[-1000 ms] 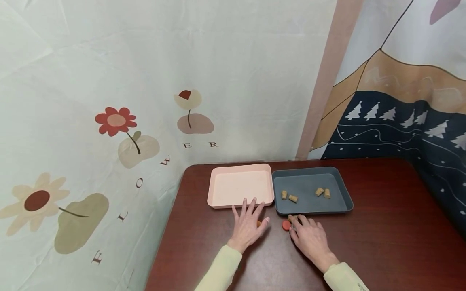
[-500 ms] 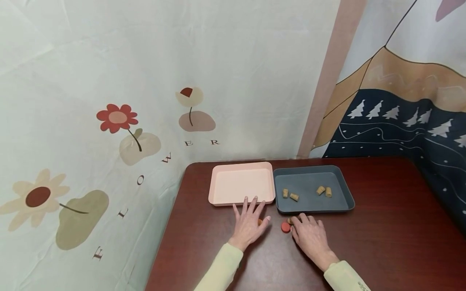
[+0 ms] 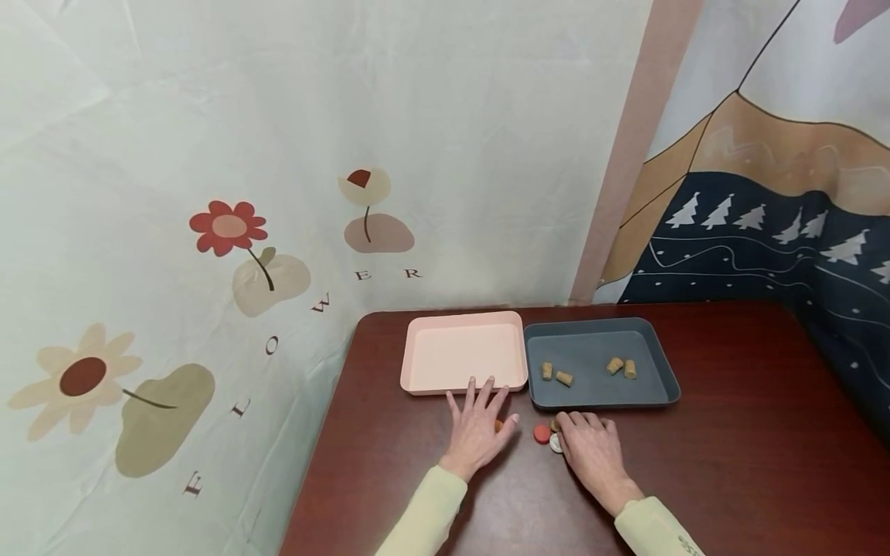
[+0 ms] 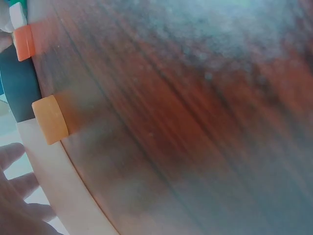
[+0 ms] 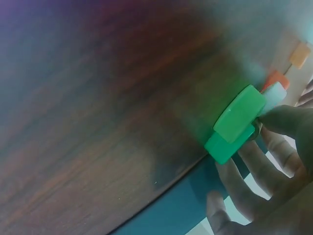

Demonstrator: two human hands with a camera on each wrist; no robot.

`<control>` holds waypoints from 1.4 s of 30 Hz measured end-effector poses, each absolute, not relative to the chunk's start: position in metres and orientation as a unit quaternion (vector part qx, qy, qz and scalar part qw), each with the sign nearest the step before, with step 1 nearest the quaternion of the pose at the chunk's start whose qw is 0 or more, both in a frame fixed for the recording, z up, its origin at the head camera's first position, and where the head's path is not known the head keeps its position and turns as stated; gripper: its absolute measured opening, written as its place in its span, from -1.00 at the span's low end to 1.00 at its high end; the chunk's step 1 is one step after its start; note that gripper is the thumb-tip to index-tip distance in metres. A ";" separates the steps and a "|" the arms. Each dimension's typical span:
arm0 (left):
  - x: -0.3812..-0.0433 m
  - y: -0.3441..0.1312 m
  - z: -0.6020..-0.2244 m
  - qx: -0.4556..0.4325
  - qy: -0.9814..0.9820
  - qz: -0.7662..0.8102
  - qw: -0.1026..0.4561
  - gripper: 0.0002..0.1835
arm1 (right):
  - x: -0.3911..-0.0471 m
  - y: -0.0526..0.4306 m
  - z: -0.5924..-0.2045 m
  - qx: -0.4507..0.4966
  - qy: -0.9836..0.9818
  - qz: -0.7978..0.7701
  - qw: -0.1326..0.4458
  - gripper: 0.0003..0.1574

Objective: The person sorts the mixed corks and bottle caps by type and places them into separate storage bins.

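A person's right hand [image 3: 593, 452] bends its thumb and fingers about a small tan cork cylinder [image 5: 257, 129] on a dark red-brown, wood-grained table [image 3: 737, 432]; whether the fingertips actually pinch it cannot be told, as two green plastic-looking pieces, an upper green piece [image 5: 239, 115] and a lower green piece [image 5: 226, 147], partly block the right wrist view. The cork sits just short of the near edge of a blue-grey rectangular tray [image 3: 591, 347]. It is probably very light, firm with slight give, and grippy rather than slippery, best taken across its rounded sides between thumb and forefinger; a hard squeeze is unlikely to harm it.

Close to the thumb lie a round white disc [image 3: 556, 443] with a marked face and a thick red disc [image 3: 541, 434]. Such discs look stiff, light and smoother than cork, and an edge hold would likely suit them best.

The left hand [image 3: 476, 432] spreads its fingers wide, holding nothing visible, fingertips over the near side of a pale pink rectangular tray [image 3: 459, 355]. A thick orange disc [image 4: 50, 120] stands beside it, near the thumb.

Inside the blue-grey tray lie four more corks, a left pair [image 3: 565, 379] and a right pair [image 3: 630, 369]. Behind hangs pale printed fabric [image 3: 487, 193].
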State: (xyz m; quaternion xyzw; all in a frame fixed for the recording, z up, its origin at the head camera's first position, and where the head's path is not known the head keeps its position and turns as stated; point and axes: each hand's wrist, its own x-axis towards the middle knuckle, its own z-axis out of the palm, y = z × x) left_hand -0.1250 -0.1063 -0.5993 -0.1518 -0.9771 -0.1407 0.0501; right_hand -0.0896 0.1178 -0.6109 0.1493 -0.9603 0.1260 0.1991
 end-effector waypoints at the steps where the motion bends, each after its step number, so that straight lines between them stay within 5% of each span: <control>1: -0.125 -0.106 -0.599 -0.152 -0.977 -0.142 0.050 -0.35 | -0.089 0.118 -0.611 0.150 -0.959 0.129 0.202 -0.70; 17: -0.123 -0.098 -0.598 -0.167 -0.975 -0.134 0.067 -0.38 | -0.080 0.130 -0.599 0.156 -0.957 0.155 0.190 -0.73; 27: -0.117 -0.080 -0.602 -0.240 -0.963 -0.072 0.104 -0.40 | -0.083 0.149 -0.584 0.173 -0.931 0.192 0.258 -0.69; 42: -0.113 -0.064 -0.603 -0.244 -0.966 -0.028 0.076 -0.35 | -0.116 0.182 -0.572 0.140 -0.912 0.213 0.321 -0.66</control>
